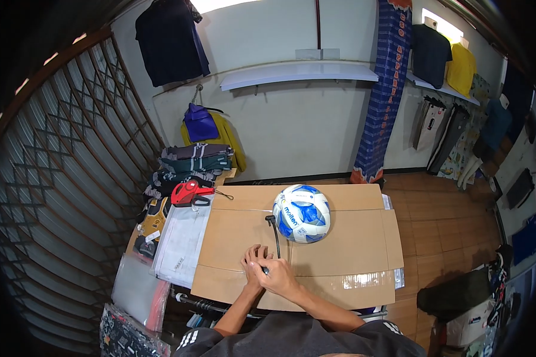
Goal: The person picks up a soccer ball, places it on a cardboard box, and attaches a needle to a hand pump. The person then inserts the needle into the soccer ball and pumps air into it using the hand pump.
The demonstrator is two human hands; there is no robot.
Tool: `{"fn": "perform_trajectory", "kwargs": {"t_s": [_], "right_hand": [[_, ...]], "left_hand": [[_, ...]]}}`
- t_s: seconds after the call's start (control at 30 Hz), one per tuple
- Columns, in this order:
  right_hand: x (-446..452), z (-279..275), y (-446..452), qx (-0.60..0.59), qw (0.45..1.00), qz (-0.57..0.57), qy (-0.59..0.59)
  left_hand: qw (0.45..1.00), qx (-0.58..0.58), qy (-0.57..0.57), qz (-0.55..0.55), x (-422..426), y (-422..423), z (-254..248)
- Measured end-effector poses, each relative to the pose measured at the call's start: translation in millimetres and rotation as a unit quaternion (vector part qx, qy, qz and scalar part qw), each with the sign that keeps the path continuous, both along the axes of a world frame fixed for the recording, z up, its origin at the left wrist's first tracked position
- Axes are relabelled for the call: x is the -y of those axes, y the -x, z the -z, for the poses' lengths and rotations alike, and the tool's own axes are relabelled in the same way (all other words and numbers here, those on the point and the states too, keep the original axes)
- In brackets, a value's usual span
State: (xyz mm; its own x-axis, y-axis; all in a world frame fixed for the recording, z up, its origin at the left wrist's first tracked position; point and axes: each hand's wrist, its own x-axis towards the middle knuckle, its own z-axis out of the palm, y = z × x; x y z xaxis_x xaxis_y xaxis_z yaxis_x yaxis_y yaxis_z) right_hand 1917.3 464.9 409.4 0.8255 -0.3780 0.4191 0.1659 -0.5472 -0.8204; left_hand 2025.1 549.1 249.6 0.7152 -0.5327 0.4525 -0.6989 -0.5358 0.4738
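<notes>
A white and blue Molten ball (pixel 302 214) rests on flattened cardboard (pixel 339 250). Beside its left side lies a thin black rod with a T-shaped head (pixel 271 221); its lower end reaches my hands. My right hand (pixel 279 276) is closed around a small dark thing (pixel 265 270), of which only one end shows; whether it belongs to the rod I cannot tell. My left hand (pixel 253 259) is against the right one, low over the cardboard, its fingers stretched out and apart.
Left of the cardboard, a red and black tape dispenser (pixel 190 193) sits on white plastic packs (pixel 181 244). Folded clothes (pixel 196 157) are stacked behind it. A metal folding gate (pixel 71 178) stands at left; a wrapped blue pillar (pixel 384 95) rises at the back.
</notes>
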Motion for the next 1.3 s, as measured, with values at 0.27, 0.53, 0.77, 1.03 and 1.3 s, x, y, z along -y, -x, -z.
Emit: {"fn": "perform_trajectory", "kwargs": {"t_s": [0.27, 0.53, 0.77, 1.03, 1.3], "right_hand": [[3.2, -65.0, 15.4, -0.005, 1.000, -0.027, -0.012], [-13.0, -103.5, 17.0, -0.082, 0.993, 0.025, 0.077], [-16.1, -31.3, -12.6, -0.092, 0.988, 0.089, 0.083], [-22.9, -51.6, -6.2, -0.087, 0.993, 0.075, 0.021], [-39.2, -107.2, 4.7, -0.081, 0.978, 0.146, 0.123]], "left_hand": [[0.999, -0.010, 0.003, 0.047, -4.0, -0.2, -8.8], [0.997, -0.010, -0.013, 0.072, -2.0, -2.6, -19.4], [0.995, 0.017, 0.004, 0.102, -3.5, -12.8, -12.1], [0.988, -0.026, 0.015, 0.149, -9.6, -14.4, -18.6], [0.988, -0.054, 0.005, 0.142, -5.2, -16.2, -15.3]]}}
